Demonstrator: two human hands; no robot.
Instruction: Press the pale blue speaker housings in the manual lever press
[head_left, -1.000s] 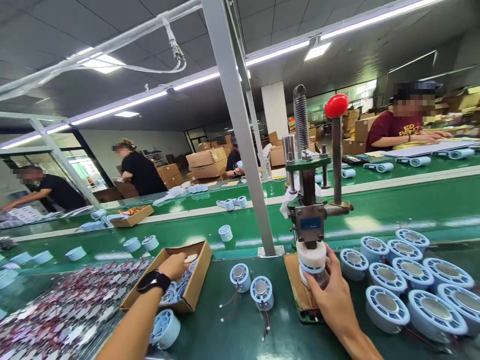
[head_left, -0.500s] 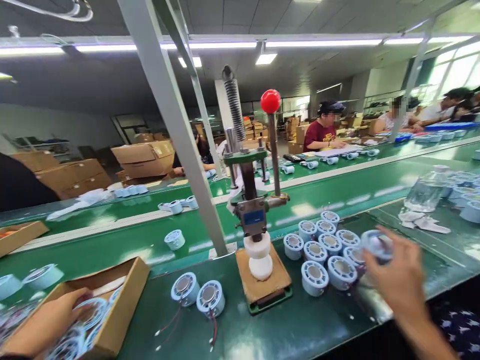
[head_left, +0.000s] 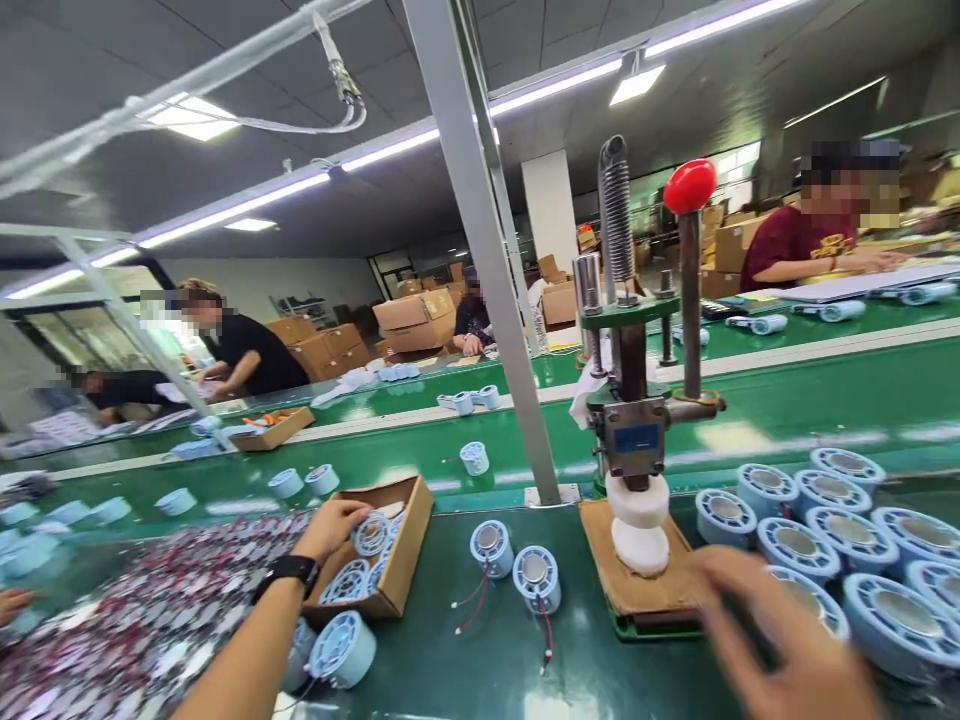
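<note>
My left hand [head_left: 334, 530] reaches into a shallow cardboard box [head_left: 420, 520], its fingers closed on the edge of a light-blue plastic ring cover [head_left: 371, 536]. More such covers lie in the box. My right hand [head_left: 780, 625], blurred by motion, holds nothing, fingers apart, between the hand press and a group of light-blue round housings [head_left: 795, 543] with grey disc centres. The hand press [head_left: 634, 440] has a red lever knob [head_left: 691, 186] and white round pads over a brown board. Left of it stand two housings [head_left: 536, 572] with red and black wires.
Many wired discs [head_left: 172, 590] cover the left of the bench. A single blue housing [head_left: 341, 648] stands before the box. Beyond the bench runs a green conveyor [head_left: 390, 465] with a slanted metal post [head_left: 487, 250]. Co-workers sit across it.
My view has turned left. My right hand has let go of a blue housing at the group and moved left toward the press. The left hand stays at the box.
</note>
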